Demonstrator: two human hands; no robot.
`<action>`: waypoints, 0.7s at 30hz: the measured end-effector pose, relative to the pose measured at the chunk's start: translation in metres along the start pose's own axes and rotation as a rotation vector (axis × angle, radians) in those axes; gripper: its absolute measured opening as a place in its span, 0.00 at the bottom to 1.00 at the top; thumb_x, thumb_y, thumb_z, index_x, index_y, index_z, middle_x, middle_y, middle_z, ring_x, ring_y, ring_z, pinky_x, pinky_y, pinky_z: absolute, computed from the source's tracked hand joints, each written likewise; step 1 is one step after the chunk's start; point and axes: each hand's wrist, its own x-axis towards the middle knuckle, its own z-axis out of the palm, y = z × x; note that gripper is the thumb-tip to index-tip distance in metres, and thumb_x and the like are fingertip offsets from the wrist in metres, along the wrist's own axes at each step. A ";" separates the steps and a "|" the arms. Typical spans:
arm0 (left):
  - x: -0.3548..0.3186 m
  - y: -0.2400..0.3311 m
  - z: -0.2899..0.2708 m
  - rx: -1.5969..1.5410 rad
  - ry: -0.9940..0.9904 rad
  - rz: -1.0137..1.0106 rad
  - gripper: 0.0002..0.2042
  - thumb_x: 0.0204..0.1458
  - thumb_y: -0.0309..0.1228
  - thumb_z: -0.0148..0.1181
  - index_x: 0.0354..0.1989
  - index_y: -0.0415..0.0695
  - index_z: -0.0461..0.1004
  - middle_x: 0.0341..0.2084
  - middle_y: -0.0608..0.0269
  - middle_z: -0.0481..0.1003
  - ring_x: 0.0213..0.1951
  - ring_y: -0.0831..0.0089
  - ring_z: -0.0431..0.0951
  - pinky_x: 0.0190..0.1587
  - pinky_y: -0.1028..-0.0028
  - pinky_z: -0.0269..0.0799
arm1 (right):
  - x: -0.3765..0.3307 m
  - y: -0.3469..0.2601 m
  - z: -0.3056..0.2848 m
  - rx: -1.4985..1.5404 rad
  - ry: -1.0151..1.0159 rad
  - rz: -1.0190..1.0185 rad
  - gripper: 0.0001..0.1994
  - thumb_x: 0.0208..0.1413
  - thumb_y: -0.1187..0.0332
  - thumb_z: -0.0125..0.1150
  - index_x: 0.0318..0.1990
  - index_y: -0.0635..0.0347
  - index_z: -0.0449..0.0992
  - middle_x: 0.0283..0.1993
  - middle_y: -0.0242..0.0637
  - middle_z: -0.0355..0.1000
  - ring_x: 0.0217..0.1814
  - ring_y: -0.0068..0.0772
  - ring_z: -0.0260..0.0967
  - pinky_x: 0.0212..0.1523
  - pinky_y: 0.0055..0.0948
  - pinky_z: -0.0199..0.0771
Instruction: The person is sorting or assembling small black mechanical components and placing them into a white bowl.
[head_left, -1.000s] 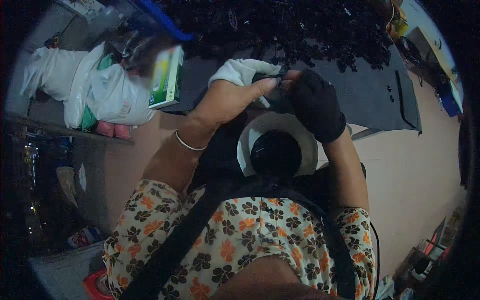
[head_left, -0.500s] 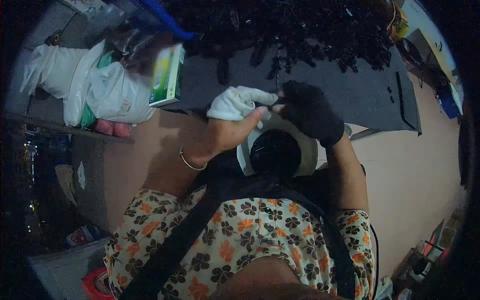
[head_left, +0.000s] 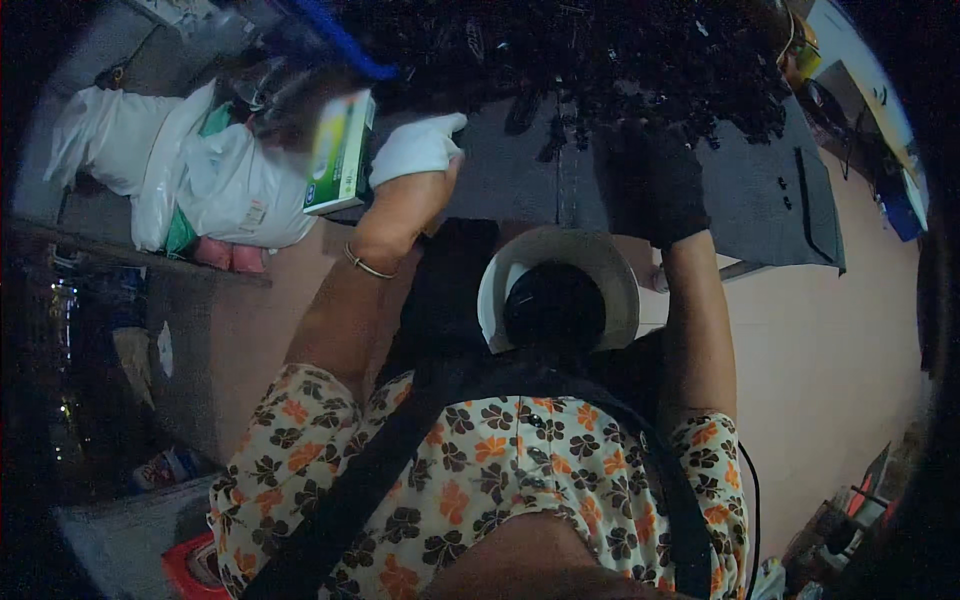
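Note:
My left hand [head_left: 418, 158], in a white glove that leaves the thumb area bare, is over the near left part of the grey table surface [head_left: 490, 165]. It is beside a green and white box [head_left: 343, 160]; its fingers are turned away from view. My right hand [head_left: 655, 190], in a black glove, reaches forward to the near edge of a heap of small black pieces [head_left: 640, 70]. Its fingers blend into the dark, so any hold there is hidden. Between my legs stands a white round tub [head_left: 625, 285] with a black mass [head_left: 555, 308] inside.
White plastic bags [head_left: 235, 185] are piled at the left, over a pink bundle [head_left: 230, 253]. A blue strip [head_left: 350, 45] lies at the back left. Along the right of the grey surface lies a dark strip [head_left: 815, 205]. A red-rimmed thing [head_left: 190, 568] is at the lower left.
My hands, which met above the tub at a small dark piece, have parted. The left has moved left toward the box; the right has moved forward and right to the heap.

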 end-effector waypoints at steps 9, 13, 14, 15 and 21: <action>-0.006 0.010 0.000 -1.245 -0.104 -0.409 0.11 0.53 0.25 0.47 0.42 0.33 0.69 0.31 0.54 0.74 0.32 0.69 0.77 0.30 0.72 0.74 | 0.008 -0.022 -0.019 0.045 -0.144 -0.066 0.10 0.43 0.65 0.58 0.34 0.57 0.75 0.30 0.45 0.72 0.32 0.47 0.69 0.33 0.39 0.69; -0.006 0.024 0.002 -1.659 -0.154 -0.539 0.11 0.54 0.24 0.46 0.43 0.33 0.68 0.33 0.53 0.73 0.35 0.67 0.77 0.33 0.71 0.76 | -0.001 -0.031 -0.022 0.614 -0.038 0.133 0.10 0.43 0.74 0.57 0.36 0.58 0.74 0.34 0.42 0.72 0.35 0.44 0.70 0.36 0.36 0.70; -0.005 0.030 0.004 -1.795 -0.182 -0.509 0.11 0.54 0.24 0.46 0.43 0.33 0.68 0.34 0.53 0.73 0.35 0.67 0.76 0.35 0.71 0.76 | -0.003 -0.038 -0.026 0.612 -0.037 0.135 0.10 0.43 0.74 0.57 0.36 0.58 0.74 0.34 0.42 0.72 0.35 0.44 0.70 0.36 0.36 0.70; -0.006 0.033 0.006 -1.926 -0.203 -0.481 0.11 0.55 0.24 0.45 0.42 0.33 0.69 0.35 0.54 0.72 0.36 0.68 0.76 0.36 0.71 0.77 | -0.002 -0.048 -0.029 0.478 0.001 -0.010 0.09 0.43 0.75 0.57 0.36 0.58 0.74 0.34 0.41 0.71 0.36 0.44 0.70 0.36 0.36 0.70; -0.009 0.053 0.005 -1.738 -0.164 -0.432 0.13 0.58 0.33 0.45 0.42 0.35 0.69 0.34 0.57 0.73 0.34 0.71 0.75 0.37 0.72 0.76 | -0.006 -0.064 -0.031 0.278 -0.026 -0.391 0.11 0.43 0.74 0.59 0.37 0.59 0.72 0.36 0.42 0.70 0.36 0.43 0.70 0.35 0.35 0.71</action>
